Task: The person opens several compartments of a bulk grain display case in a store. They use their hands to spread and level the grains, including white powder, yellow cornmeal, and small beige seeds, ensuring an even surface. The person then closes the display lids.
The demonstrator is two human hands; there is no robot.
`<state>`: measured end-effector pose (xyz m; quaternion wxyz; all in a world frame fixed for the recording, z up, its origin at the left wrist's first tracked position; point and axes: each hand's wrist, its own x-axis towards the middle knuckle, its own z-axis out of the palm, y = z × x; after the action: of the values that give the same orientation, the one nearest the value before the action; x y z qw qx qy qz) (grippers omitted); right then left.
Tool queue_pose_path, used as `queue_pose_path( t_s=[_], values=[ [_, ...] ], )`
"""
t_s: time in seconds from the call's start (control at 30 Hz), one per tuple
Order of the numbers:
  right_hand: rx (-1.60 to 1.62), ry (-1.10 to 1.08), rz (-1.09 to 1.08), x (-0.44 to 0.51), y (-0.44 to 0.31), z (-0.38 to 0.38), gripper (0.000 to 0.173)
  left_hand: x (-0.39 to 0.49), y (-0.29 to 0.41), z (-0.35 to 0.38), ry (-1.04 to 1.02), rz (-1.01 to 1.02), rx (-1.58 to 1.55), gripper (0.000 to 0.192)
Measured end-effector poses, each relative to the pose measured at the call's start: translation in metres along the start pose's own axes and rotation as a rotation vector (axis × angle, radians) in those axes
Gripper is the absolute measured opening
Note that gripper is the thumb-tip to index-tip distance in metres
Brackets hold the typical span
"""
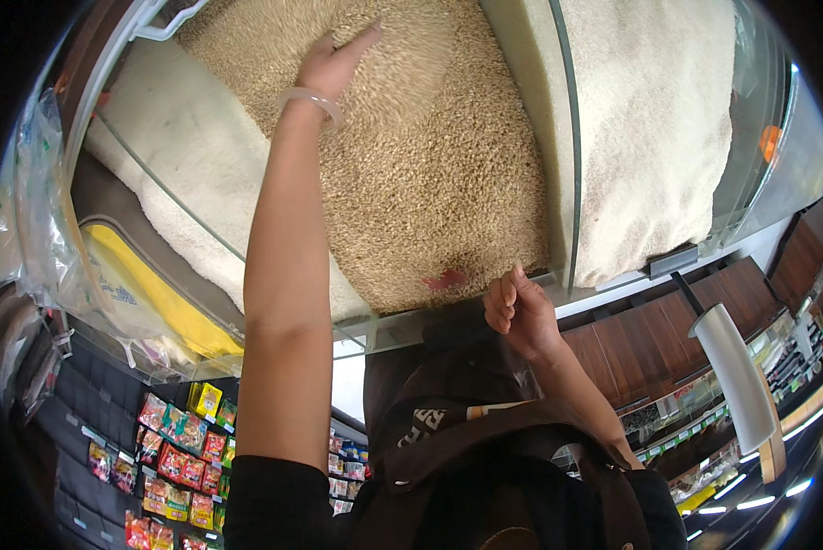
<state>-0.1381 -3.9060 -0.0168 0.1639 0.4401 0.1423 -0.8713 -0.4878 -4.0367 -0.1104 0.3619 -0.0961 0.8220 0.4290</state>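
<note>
Pale brown grains (432,185) fill a glass-walled bin in front of me. My left hand (332,62), with a pale bangle (311,102) at the wrist, is over the far part of the grains, thumb and fingers spread; the grains around it are blurred. My right hand (521,309) is raised at the bin's near edge, fingers partly curled, with nothing visible in it. A small dark red piece (446,279) lies on the grains to the left of that hand.
White rice-like grains (652,137) fill the compartment on the right, behind a glass divider (571,137). More white grains (184,117) lie on the left, beside a yellow bag (157,289) and clear plastic bags (47,199). Snack packets (184,467) hang on a rack below left.
</note>
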Motion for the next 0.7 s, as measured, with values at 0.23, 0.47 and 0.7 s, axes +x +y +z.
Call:
queue_pose_path(
  t_s=[0.23, 0.47, 0.7],
  values=[
    [0.010, -0.024, -0.018, 0.001, -0.002, 0.005, 0.046, -0.075, -0.017, 0.037, -0.553, 0.398, 0.217, 0.084],
    [0.001, 0.021, -0.027, -0.001, -0.005, 0.009, 0.047, -0.201, -0.046, 0.072, -0.311, 0.776, 0.649, 0.047],
    [0.003, 0.007, -0.019, 0.000, -0.006, 0.010, 0.047, -0.176, -0.059, 0.010, 0.019, 0.598, 0.084, 0.031]
  ],
)
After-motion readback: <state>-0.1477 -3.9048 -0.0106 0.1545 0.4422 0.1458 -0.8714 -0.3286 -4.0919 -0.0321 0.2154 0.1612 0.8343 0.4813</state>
